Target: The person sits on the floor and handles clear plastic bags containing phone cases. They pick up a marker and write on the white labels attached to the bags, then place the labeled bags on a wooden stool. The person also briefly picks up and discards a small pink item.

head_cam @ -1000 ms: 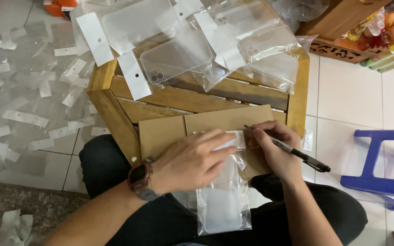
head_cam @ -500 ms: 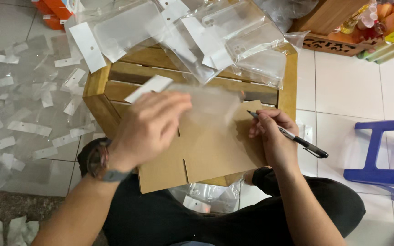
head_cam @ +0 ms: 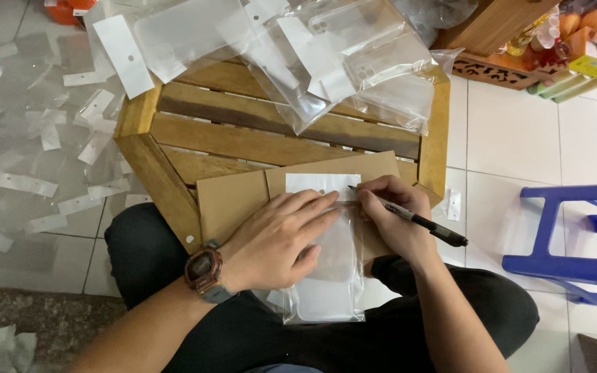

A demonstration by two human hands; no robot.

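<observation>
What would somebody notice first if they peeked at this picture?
Probably the two hands in the middle: the left hand presses a clear plastic bag flat on brown cardboard, while the right hand holds a black pen to its white header. More clear bags lie heaped at the wooden table's far edge.

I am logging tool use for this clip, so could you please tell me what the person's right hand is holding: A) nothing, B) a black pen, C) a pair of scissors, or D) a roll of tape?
B: the right hand grips a black pen with its tip at the white header of the clear bag, which the left hand presses flat.
</observation>
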